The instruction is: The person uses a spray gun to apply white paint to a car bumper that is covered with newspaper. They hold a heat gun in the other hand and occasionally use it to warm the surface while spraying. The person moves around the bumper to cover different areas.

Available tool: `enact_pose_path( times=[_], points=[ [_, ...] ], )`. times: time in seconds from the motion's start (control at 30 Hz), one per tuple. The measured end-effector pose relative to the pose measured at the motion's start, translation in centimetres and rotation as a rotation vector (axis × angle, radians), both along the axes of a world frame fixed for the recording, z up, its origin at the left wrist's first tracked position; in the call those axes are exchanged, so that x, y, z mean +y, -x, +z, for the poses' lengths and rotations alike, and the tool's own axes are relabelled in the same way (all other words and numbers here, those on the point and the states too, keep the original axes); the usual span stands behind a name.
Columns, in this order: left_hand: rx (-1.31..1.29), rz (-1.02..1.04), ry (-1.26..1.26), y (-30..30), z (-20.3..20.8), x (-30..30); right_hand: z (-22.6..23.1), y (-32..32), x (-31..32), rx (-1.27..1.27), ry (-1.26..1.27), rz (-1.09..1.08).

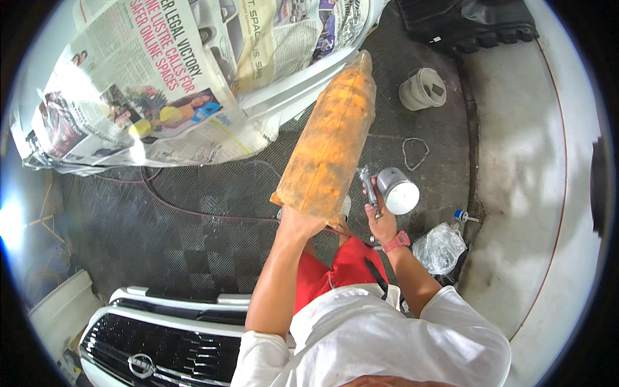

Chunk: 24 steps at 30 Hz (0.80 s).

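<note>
My left hand (303,221) is closed at the near, wide end of a big orange-stained plastic bottle (330,142). Its fingers are mostly hidden by the bottle. The bottle is raised in front of me, slanting away to a narrower, cloudy tip at the far right. To the right and lower down, my right hand (382,222) grips a metal paint spray gun (369,188). Beside the fingers, the gun's round cup (400,195) shows a pale white end. Part of the gun's handle is hidden in the palm.
Newspaper (155,84) covers a white car part at the far left. A black car grille (174,345) lies near left. A white bucket (422,89), crumpled clear plastic (440,248) and a blue-capped item (461,215) are on the right. A hose (187,211) crosses the dark floor.
</note>
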<state>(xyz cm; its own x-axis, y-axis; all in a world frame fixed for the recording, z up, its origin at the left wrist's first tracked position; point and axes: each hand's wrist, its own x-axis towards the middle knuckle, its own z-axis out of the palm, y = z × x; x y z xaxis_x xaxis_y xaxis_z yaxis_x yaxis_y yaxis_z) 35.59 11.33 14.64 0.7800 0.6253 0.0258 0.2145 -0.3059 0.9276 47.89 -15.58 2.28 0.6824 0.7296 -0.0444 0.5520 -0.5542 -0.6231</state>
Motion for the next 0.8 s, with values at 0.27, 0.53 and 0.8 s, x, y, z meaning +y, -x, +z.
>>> enact_pose_path(
  times=[0.27,0.53,0.8],
  points=[
    [0.104,0.171,-0.012,4.6,-3.0,-2.8,10.5,-1.4,1.8,0.317,-0.281,-0.161],
    [0.174,0.672,0.265,10.8,-6.5,-5.2,28.0,0.5,4.6,0.728,-0.577,-0.189],
    [-0.048,0.824,0.381,4.1,-3.3,-10.4,31.9,-5.8,-1.9,0.98,-0.629,0.323]
  ],
)
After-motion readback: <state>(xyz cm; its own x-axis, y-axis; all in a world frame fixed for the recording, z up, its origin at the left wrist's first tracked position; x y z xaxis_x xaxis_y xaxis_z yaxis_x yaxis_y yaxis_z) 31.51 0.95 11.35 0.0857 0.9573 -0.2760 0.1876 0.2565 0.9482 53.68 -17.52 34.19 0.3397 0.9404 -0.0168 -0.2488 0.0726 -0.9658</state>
